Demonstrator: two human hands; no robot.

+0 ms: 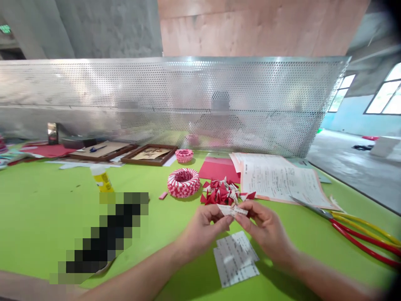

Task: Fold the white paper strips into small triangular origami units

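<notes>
Nearest the camera, two forearms enter from the bottom edge, cut off below the elbows. The left hand (205, 228) and the right hand (266, 228) meet above the bright green tabletop (40, 209), each pinching one end of a small folded slip of white printed paper (232, 210) between thumb and fingertips; the print on it is too small to read. Directly under the hands lies a short stack of cut white printed paper rectangles (236, 259), lines of text visible but illegible. To the left, a long dark object is pixelated and cannot be made out.

Just beyond the hands sits a heap of small red and white folded paper triangles (224, 192), and left of it a ring built of red and white folded paper pieces (183, 182), with a tiny pink scrap (163, 195) beside it. A yellow-labelled glue bottle (102, 179) stands further left; its label is unreadable. On the right, scissors with red and yellow handles (354, 228) lie partly cut off by the frame edge, their blades resting on a sheaf of white printed forms with pink edges (282, 179); the writing is dense and illegible. A red paper sheet (217, 169) lies beside the forms.

Further back are a smaller pink woven-looking paper bowl (184, 155), two brown wooden frames (150, 154) and a perforated metal screen (175, 100), behind which shapes are only blurs.
</notes>
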